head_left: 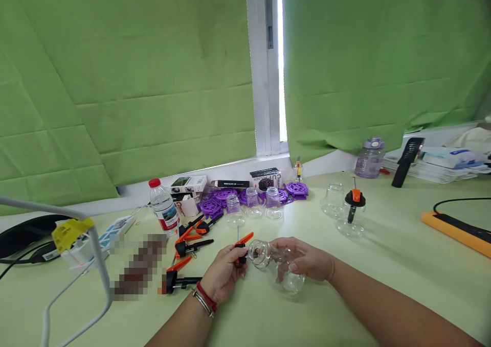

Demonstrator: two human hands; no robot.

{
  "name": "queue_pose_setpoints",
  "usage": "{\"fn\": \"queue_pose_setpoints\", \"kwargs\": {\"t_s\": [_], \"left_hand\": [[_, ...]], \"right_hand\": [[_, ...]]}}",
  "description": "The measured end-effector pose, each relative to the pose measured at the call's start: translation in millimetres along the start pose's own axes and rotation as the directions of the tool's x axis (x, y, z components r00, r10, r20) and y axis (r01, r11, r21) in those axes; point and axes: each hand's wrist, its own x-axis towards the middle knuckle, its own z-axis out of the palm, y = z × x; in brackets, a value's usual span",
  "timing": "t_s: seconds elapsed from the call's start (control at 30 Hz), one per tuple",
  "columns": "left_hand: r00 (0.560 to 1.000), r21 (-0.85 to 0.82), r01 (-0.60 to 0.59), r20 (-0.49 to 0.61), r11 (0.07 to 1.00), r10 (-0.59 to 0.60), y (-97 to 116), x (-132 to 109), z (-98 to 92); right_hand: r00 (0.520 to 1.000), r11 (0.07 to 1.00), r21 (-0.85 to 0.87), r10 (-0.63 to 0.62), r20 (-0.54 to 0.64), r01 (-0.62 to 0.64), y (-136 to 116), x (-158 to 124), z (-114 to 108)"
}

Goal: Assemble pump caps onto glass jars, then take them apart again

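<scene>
My right hand [303,259] is wrapped round a clear glass bottle [289,284], tilted with its mouth towards the left. My left hand [225,273], closed, pinches a black-and-orange bottle stopper [241,244] with a thin metal rod standing up from it. The stopper's lower end is at the bottle's mouth; I cannot tell how far it reaches inside. Several similar stoppers [187,247] lie left of my left hand. On the right, a glass bottle [350,228] stands upright with such a stopper in its neck.
Behind my hands stand several upright glass bottles [253,204] before purple plastic parts [222,196] and small boxes [190,183]. A water bottle [164,209] and white frame [102,255] are left. An orange-and-black bar [456,229] and purple drinking bottle [369,160] are right.
</scene>
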Motion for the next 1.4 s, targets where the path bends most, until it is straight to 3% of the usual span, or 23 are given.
{"fn": "queue_pose_setpoints", "kwargs": {"t_s": [0.1,0.17,0.27,0.37,0.53,0.63,0.8,0.9,1.13,1.4], "left_hand": [[0.994,-0.019,-0.047,-0.095,0.999,0.045,3,-1,-0.7],[0.984,-0.034,-0.106,-0.149,0.994,0.100,4,0,-2.1],[0.953,-0.056,-0.230,-0.215,0.972,0.213,5,0,-4.9],[0.916,-0.078,-0.329,-0.270,0.941,0.298,6,0,-6.6],[0.894,-0.144,-0.386,-0.300,0.911,0.332,9,-1,-5.6],[0.896,-0.163,-0.396,-0.284,0.904,0.342,11,-3,-3.8],[0.885,-0.174,-0.418,-0.302,0.892,0.355,13,-9,1.8],[0.883,-0.165,-0.420,-0.302,0.892,0.360,15,-13,5.0],[0.932,-0.156,-0.356,-0.128,0.921,0.339,10,-15,10.1],[0.958,-0.076,-0.281,0.043,0.957,0.284,2,-16,14.0]], "right_hand": [[0.997,0.999,0.014,-0.029,-0.067,0.030,-6,-2,-8],[0.976,0.995,-0.005,-0.095,-0.194,0.096,-11,-4,-17],[0.876,0.981,-0.142,-0.181,-0.447,0.130,-16,-6,-32],[0.791,0.964,-0.264,-0.180,-0.585,0.023,-15,-7,-42],[0.858,0.919,-0.360,-0.052,-0.511,-0.160,-11,-8,-37],[0.882,0.867,-0.466,-0.070,-0.467,-0.178,-12,-9,-33],[0.854,0.792,-0.590,-0.192,-0.483,-0.156,-13,-10,-40],[0.850,0.769,-0.616,-0.201,-0.486,-0.170,-13,-10,-41],[0.915,0.711,-0.693,-0.191,-0.354,-0.120,-16,-5,-14],[0.922,0.696,-0.715,-0.235,-0.307,-0.061,-13,0,-4]]}}
